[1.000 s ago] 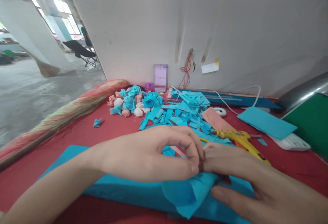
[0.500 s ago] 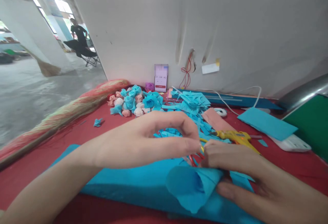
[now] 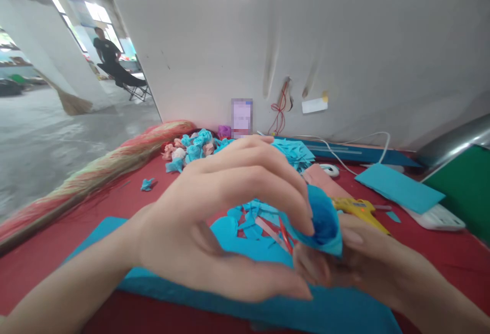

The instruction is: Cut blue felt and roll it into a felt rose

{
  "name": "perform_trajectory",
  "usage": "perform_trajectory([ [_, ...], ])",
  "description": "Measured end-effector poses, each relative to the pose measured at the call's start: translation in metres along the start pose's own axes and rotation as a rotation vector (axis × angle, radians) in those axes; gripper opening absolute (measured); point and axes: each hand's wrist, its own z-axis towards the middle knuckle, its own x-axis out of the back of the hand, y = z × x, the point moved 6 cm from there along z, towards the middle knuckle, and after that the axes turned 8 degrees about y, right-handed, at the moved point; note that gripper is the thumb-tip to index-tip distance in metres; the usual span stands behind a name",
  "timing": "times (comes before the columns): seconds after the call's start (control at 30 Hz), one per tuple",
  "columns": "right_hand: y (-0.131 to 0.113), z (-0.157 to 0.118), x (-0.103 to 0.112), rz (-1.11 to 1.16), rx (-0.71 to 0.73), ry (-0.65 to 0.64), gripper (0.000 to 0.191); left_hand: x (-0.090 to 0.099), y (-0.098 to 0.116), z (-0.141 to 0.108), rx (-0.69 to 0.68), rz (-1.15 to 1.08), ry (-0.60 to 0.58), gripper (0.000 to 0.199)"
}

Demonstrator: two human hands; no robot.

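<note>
My right hand (image 3: 367, 255) grips the base of a rolled blue paper flower (image 3: 327, 222), a cup of crepe-like paper whose dark hollow tilts toward me. Thumb and fingers of my left hand (image 3: 199, 196) are spread wide in a curve. Its fingertips reach the flower's left rim, and I cannot tell if they touch it; the thumb is free below. Under both hands lies a blue padded sheet (image 3: 164, 275). Cut blue paper petals (image 3: 225, 227) and red-handled scissors (image 3: 285, 237), partly hidden, lie behind my hands.
A yellow glue gun (image 3: 360, 209) rests to the right, near a folded blue paper (image 3: 400, 186). Finished paper roses (image 3: 193, 150) are heaped at the back left. A phone (image 3: 241, 118) leans on the white panel (image 3: 206, 58). A person (image 3: 107, 48) stands far left behind a folding chair (image 3: 122, 76).
The flower has risen and turned in my right hand, its opening now higher. My left hand has opened wider, its fingers moving right to the flower's rim.
</note>
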Motion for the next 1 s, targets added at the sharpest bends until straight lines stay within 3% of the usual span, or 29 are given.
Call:
perform_trajectory([
  [0.3,0.01,-0.001,-0.007,0.126,-0.065,0.056,0.042,-0.005,-0.011,0.002,0.022,0.169,0.021,0.021],
  [0.43,0.012,-0.003,-0.011,0.242,-0.101,0.078,0.04,-0.004,-0.012,0.002,0.023,0.206,0.119,0.021],
  [0.83,0.012,-0.005,-0.012,0.291,-0.106,0.126,0.032,-0.006,-0.019,-0.006,0.206,0.028,0.188,0.02],
  [1.0,0.009,-0.004,-0.014,0.353,-0.087,0.155,0.029,-0.006,-0.018,-0.005,0.191,0.135,0.167,0.022],
])
